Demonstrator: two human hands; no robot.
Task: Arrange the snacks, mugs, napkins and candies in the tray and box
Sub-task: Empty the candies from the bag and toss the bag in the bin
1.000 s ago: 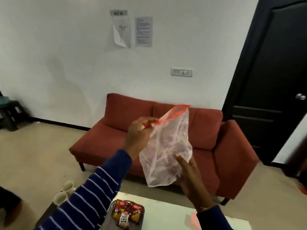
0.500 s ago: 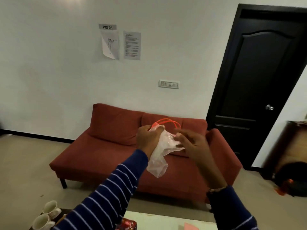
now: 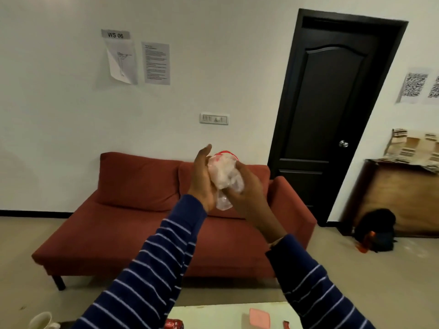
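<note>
The only clearly legible writing was "WS 06" on a grey label [image 3: 115, 34] fixed high on the white wall [image 3: 59, 115], above a curling sheet bearing a line drawing [image 3: 121, 64]; a second sheet of printed text [image 3: 157, 63] beside it was too small to read. Two sheets with QR-type patterns [image 3: 415, 86] hung to the right of the black door [image 3: 332, 110], which stood closed, and a switch plate [image 3: 214, 118] sat on the wall above the red sofa [image 3: 147, 210]. Both hands were raised in front of the sofa. The left hand [image 3: 202, 179] lay with fingers fairly straight, its palm pressed against a crumpled clear plastic bag [image 3: 224, 176] with a red rim; the right hand [image 3: 247, 188] was curled around the bag from the other side. At the bottom edge, a white table [image 3: 213, 317] carried a pink napkin [image 3: 260, 318] and a red snack packet [image 3: 174, 325], its printing unreadable. A white mug [image 3: 41, 320] showed at the lower left. A dark backpack [image 3: 375, 230] rested on the beige floor [image 3: 23, 257] against a wooden cabinet [image 3: 401, 198].
</note>
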